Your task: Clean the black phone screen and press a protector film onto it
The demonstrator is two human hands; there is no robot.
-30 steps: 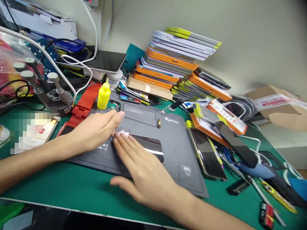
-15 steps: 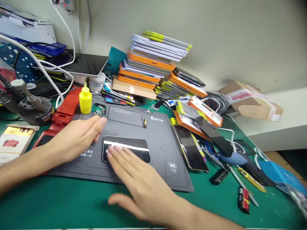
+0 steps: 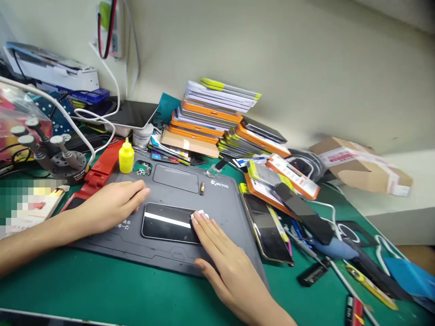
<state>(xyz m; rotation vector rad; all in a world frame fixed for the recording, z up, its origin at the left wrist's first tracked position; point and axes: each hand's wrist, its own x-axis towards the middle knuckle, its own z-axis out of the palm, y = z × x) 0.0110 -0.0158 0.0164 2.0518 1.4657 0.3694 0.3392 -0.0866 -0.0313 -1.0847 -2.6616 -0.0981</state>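
Observation:
A black phone (image 3: 166,222) lies screen-up in a recess of the dark grey work mat (image 3: 220,194). My right hand (image 3: 224,262) lies flat with its fingers stretched out, and its fingertips press a small white wipe (image 3: 200,213) onto the phone's right end. My left hand (image 3: 112,206) rests on the mat just left of the phone. Its fingers are loosely curled, touch the phone's left edge and hold nothing.
A yellow bottle (image 3: 126,156) and a red tool (image 3: 100,170) stand at the mat's back left. Stacked orange and grey boxes (image 3: 217,117) rise behind. Another phone (image 3: 267,228), tools and cables crowd the right. A cardboard box (image 3: 360,165) sits at the far right.
My right hand has slid the white wipe along the screen from the phone's left end to its right end. My left hand stays beside the phone. The view has shifted.

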